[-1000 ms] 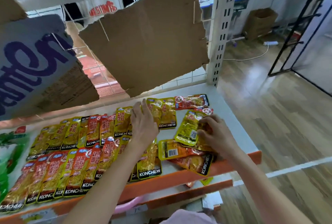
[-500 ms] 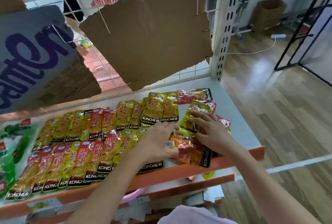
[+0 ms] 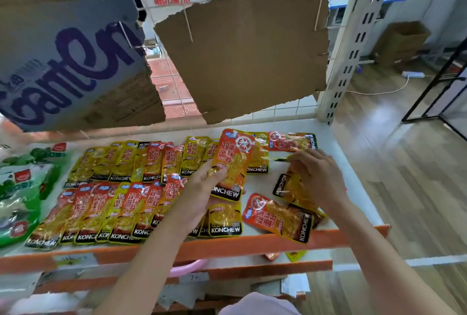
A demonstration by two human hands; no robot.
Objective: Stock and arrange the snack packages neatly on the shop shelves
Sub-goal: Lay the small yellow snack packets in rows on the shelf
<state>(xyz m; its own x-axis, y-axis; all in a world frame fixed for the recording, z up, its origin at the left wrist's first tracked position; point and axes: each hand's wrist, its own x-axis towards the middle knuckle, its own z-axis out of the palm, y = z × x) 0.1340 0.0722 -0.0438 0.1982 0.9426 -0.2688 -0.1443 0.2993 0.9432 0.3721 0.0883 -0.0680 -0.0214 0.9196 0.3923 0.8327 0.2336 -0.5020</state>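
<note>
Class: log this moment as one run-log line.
left hand: holds orange packet lifted | right hand: on loose packets | rows: partly arranged | shelf

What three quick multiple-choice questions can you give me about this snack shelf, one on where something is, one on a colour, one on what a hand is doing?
1. Where do the green packets lie?
A. left end of the shelf
B. right end
C. on the floor

2. What colour is the shelf's front edge?
A. blue
B. orange
C. black

3. What is the left hand doing?
A. hanging idle
B. pressing flat on the shelf
C. holding an orange packet lifted above the rows

Answers:
1 A, they sit left of the yellow and orange rows.
2 B, an orange strip runs under the packets.
3 C, its grip is round the packet's lower part.
</note>
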